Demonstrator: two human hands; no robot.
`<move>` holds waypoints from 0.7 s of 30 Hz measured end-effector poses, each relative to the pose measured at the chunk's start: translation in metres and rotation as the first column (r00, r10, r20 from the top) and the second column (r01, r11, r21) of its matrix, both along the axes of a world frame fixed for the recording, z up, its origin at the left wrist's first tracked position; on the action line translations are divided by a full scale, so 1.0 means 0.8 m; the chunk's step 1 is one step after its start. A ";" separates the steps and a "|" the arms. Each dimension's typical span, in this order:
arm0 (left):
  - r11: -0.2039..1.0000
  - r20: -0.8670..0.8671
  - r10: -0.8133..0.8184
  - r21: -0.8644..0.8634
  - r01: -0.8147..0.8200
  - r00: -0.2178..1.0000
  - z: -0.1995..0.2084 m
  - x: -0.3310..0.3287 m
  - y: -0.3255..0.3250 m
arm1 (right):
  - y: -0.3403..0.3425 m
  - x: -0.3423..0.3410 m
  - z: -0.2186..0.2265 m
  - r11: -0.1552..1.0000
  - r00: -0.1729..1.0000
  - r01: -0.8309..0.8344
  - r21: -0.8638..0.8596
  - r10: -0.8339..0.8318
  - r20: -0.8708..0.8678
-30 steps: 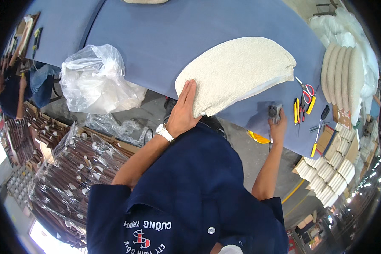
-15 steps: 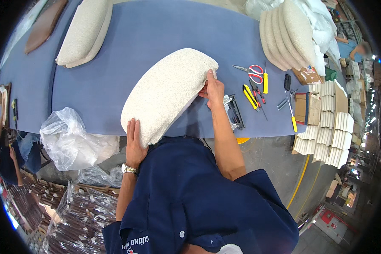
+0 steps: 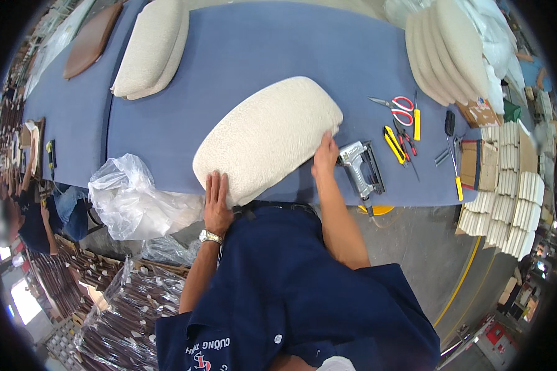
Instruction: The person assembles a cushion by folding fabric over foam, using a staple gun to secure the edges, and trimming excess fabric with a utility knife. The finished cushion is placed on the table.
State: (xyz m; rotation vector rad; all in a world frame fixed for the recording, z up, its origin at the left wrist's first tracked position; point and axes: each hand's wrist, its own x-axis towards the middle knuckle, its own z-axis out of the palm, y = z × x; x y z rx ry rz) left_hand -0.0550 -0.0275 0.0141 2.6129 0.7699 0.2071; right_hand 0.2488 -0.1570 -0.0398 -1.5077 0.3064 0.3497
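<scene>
A cream, textured upholstered cushion point(image 3: 266, 139) with a long curved outline lies aslant on the blue-covered table, its near end by my waist. My left hand point(image 3: 217, 201) rests with its fingers stretched flat over the near left end. At the opposite end, my right hand point(image 3: 325, 156) is closed on the cushion's right edge, with some of its fingers hidden beneath. Just right of that hand lies a silver staple gun point(image 3: 360, 168), its hose hanging off the table edge. The cushion's underside is out of sight.
Red-handled scissors point(image 3: 402, 110), pliers point(image 3: 405, 139), a yellow cutter point(image 3: 394, 146) and screwdrivers lie to the right. Stacked cream cushions point(image 3: 442, 52) stand far right, with more cushions point(image 3: 150, 49) far left. Clear plastic bags point(image 3: 127, 198) hang at the table's left front.
The whole view has shifted, baring more of the staple gun. The cushion has turned slightly clockwise, and my right hand has slid a little nearer me along its edge. My left hand stays on it.
</scene>
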 end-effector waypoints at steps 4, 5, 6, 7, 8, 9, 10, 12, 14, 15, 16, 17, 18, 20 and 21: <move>0.998 -0.075 -0.004 0.063 0.008 0.997 -0.022 -0.034 0.040 | -0.018 -0.039 -0.047 0.997 0.971 -0.068 0.025 0.072 -0.226; 0.999 -0.078 -0.011 -0.050 0.007 0.997 -0.006 -0.029 0.044 | -0.024 -0.049 -0.051 0.998 0.978 -0.055 -0.014 0.051 -0.203; 0.988 -0.070 -0.018 -0.153 0.008 0.997 0.011 -0.022 0.048 | -0.023 -0.051 -0.052 0.998 0.985 -0.038 -0.043 0.031 -0.169; 0.985 -0.093 -0.020 -0.173 0.003 0.995 0.026 -0.017 0.051 | -0.017 -0.048 -0.052 0.998 0.992 -0.013 -0.069 0.004 -0.127; 0.987 -0.008 0.045 -0.155 -0.046 0.999 0.024 -0.014 0.063 | -0.006 -0.046 -0.044 0.996 0.992 0.004 -0.092 -0.015 -0.124; 0.984 0.068 0.108 -0.150 -0.097 0.992 0.018 -0.011 0.078 | 0.000 -0.048 -0.027 0.992 0.991 0.020 -0.125 -0.036 -0.128; 0.978 0.144 0.168 -0.146 -0.147 0.975 0.010 -0.004 0.096 | 0.007 -0.051 -0.017 0.987 0.990 0.037 -0.158 -0.058 -0.131; 0.973 0.027 0.230 0.013 -0.230 0.973 0.004 0.058 0.140 | -0.003 -0.044 -0.031 0.985 0.992 0.027 -0.169 -0.048 -0.121; 0.958 -0.176 0.130 -0.231 -0.169 0.976 0.027 0.122 0.183 | -0.005 -0.040 -0.028 0.982 0.982 -0.003 -0.188 -0.033 -0.187; 0.953 -0.229 0.055 -0.278 -0.119 0.972 0.044 0.139 0.192 | -0.002 -0.039 -0.021 0.983 0.981 0.040 -0.181 -0.073 -0.179; 0.942 -0.278 -0.021 -0.326 -0.074 0.960 0.065 0.153 0.200 | 0.005 -0.046 -0.007 0.982 0.979 0.080 -0.173 -0.110 -0.174; 0.928 -0.310 -0.102 -0.372 -0.022 0.945 0.084 0.169 0.210 | 0.013 -0.041 0.002 0.980 0.976 0.124 -0.158 -0.149 -0.158; 0.916 -0.285 -0.138 -0.402 0.012 0.948 0.113 0.178 0.213 | 0.013 -0.030 -0.002 0.990 0.990 0.073 -0.122 -0.087 -0.112; 0.873 -0.254 -0.228 -0.481 0.082 0.940 0.163 0.156 0.178 | -0.016 -0.033 -0.025 0.996 0.999 -0.027 -0.087 0.023 -0.047; 0.865 -0.187 -0.217 -0.492 0.100 0.958 0.164 0.141 0.161 | -0.021 -0.031 -0.034 0.999 0.998 -0.024 -0.024 0.023 -0.059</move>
